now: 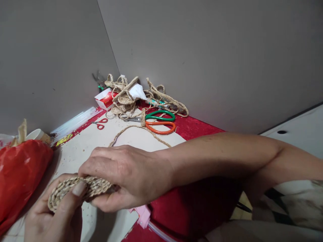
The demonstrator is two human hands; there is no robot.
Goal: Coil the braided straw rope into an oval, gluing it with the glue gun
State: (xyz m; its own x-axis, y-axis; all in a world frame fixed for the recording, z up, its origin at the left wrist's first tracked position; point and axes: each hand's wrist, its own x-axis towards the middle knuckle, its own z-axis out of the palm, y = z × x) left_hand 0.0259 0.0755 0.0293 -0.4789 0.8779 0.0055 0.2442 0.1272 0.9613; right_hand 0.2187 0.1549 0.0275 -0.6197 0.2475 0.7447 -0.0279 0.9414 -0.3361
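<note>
Between my two hands is an oval coil of braided straw cord [66,189], raised above the white board. My left hand [57,215] pinches its left part, thumb pressed across the top face. Over the right end, my right hand [126,174] is closed on the same coil; its fingertips are partly hidden behind it. A length of straw braid [126,129] runs along the board behind my right hand. Large scissors [161,122] with one green and one orange handle lie past that hand, straw braid lying across their blades.
Heaped straw braids [126,97] lie at the back corner against grey panels, beside a red and white box [106,98]. Small red scissors [101,124] and clear sticks [75,121] lie left of them. A red plastic bag [22,174] stands at left; a pink glue gun [143,215] lies in front.
</note>
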